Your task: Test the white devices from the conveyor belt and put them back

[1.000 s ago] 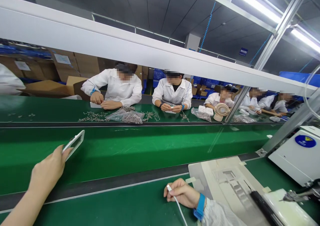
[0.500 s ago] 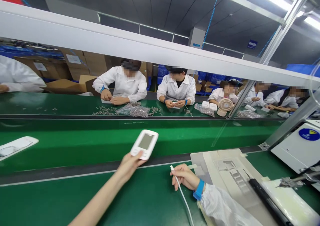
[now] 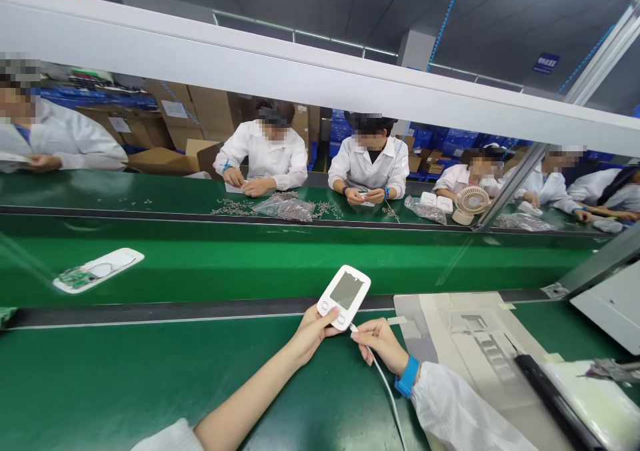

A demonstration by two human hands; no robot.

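Note:
A white handheld device (image 3: 345, 296) with a grey screen and two buttons is tilted in my left hand (image 3: 314, 334); the thumb lies across its lower front. My right hand (image 3: 383, 346), with a blue wristband, pinches the plug end of a white cable (image 3: 389, 391). The plug meets the lower edge of the device; whether it sits inside a port I cannot tell. From the fingers the cable runs down toward the bottom of the view.
A white casing with a green circuit board (image 3: 100, 270) lies on the green conveyor (image 3: 210, 264). On the right are a taped template sheet (image 3: 450, 344) and a black pen-like tool (image 3: 547, 398). Across the belt, several co-workers in white coats sit by small parts, bags and a fan (image 3: 471, 203).
My left hand has brought the device rightward to the cable plug, which was apart from it before. The view has shifted left, and the casing with the circuit board now shows fully.

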